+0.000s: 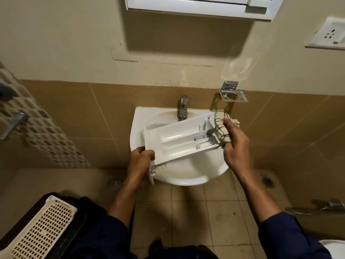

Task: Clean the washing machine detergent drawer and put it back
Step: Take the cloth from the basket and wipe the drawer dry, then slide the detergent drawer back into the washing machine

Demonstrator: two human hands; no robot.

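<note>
A white plastic detergent drawer [177, 139] with several compartments is held tilted over the white wash basin [186, 176]. My left hand [140, 159] grips the drawer's front panel end at the lower left. My right hand [236, 144] holds a cream cloth with dark lines [222, 128] against the drawer's far right end. The cloth covers that end's corner.
A chrome tap [183, 107] stands at the back of the basin, shut off. A metal holder [233, 94] is on the tiled wall to the right. A perforated cream basket [43, 228] sits at lower left, and floor drains [114, 183] lie on either side.
</note>
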